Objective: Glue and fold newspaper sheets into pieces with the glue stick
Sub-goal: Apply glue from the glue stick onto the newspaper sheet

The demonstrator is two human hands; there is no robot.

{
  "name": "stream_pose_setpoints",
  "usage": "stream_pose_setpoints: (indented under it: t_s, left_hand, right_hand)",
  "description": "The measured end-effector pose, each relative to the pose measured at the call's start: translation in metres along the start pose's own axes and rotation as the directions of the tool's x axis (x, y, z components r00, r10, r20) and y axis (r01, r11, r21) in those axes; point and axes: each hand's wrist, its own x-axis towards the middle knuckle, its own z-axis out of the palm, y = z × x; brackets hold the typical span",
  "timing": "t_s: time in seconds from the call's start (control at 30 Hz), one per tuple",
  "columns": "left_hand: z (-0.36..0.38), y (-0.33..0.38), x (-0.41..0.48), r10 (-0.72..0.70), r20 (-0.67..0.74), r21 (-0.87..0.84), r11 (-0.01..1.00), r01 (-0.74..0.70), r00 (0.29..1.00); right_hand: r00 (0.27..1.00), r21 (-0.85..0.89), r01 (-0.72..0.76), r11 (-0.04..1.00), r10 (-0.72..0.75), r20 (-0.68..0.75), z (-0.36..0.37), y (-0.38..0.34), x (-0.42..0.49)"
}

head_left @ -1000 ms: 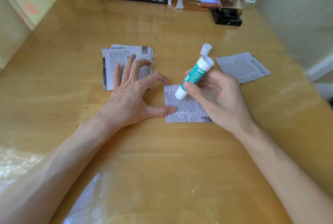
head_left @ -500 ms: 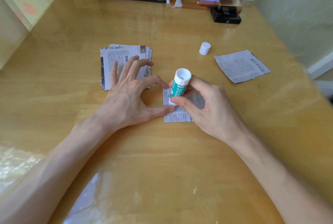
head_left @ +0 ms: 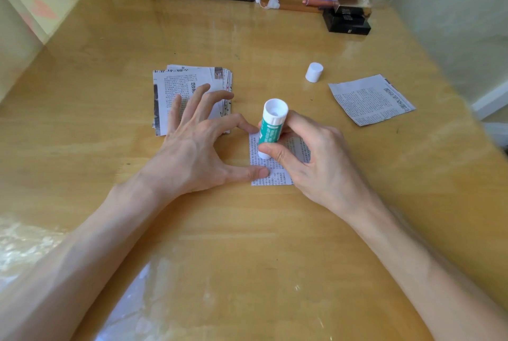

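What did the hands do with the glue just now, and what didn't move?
The right hand, gripping the glue stick, slid left over the small newspaper sheet, and the stick tipped up straighter. The left hand kept pinning the sheet's left edge; the cap, the stack and the loose sheet stayed put.

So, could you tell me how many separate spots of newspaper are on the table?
3: a stack beyond the left hand, a small piece under the glue stick, and a single sheet right of the white cap. Sheets within the stack cannot be counted.
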Motion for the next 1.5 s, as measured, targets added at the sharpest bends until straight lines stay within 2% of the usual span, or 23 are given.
stream_pose_setpoints:
  t_s: [0.47, 0.87, 1.07, 1.17, 1.23, 1.37, 1.5]
  left_hand:
    - [0.004, -0.002, -0.001, 0.040, -0.039, 0.020, 0.999, -0.039, 0.998]
    - [0.004, -0.001, -0.001, 0.020, -0.034, 0.046, 0.999, -0.019, 0.999]
    - [0.004, -0.002, -0.001, 0.023, -0.023, 0.050, 0.999, -0.022, 0.999]
    - [0.003, -0.002, -0.001, 0.028, -0.020, 0.036, 0.999, -0.027, 0.999]
    - [0.004, -0.002, -0.001, 0.036, -0.022, 0.031, 0.999, -0.035, 0.999]
    - [0.004, -0.004, 0.000, 0.048, -0.027, 0.037, 0.998, -0.047, 0.998]
    - [0.003, -0.005, 0.000, 0.057, -0.021, 0.065, 0.996, -0.055, 0.998]
  right_hand:
    - [0.997, -0.057, -0.034, 0.998, 0.030, -0.073, 0.001, 0.009, 0.020]
    - [0.995, -0.139, -0.067, 0.988, 0.056, -0.088, -0.008, 0.012, 0.027]
    - [0.982, -0.243, -0.101, 0.965, 0.058, -0.181, -0.014, 0.024, 0.027]
    - [0.931, -0.137, -0.184, 0.973, 0.127, -0.342, -0.029, 0.028, 0.026]
    - [0.911, -0.029, -0.172, 0.985, 0.148, -0.386, -0.038, 0.022, 0.024]
    - [0.961, 0.095, -0.143, 0.985, 0.162, -0.226, -0.023, 0.004, 0.017]
    - [0.981, 0.090, -0.122, 0.988, 0.134, -0.138, 0.001, -0.005, 0.011]
